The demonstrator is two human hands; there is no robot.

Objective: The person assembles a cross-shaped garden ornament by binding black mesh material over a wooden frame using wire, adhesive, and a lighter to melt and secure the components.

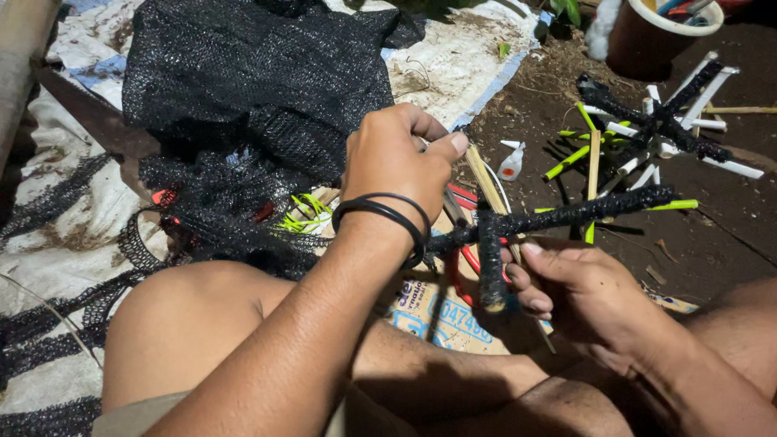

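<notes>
bare knees, white tarp [57,218], dark soil [712,235]

Two hands, the left hand [401,158] and the right hand [587,295]; one net-wrapped cross [558,217]; two black wristbands [387,212]; one small glue bottle [511,162]; one bucket [660,32].

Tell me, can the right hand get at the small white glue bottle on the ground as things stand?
Probably not at once. The right hand is gripping the black wrapped stick cross, and the white glue bottle lies beyond that cross. Nothing covers the bottle, so a freed hand could likely reach it.
</notes>
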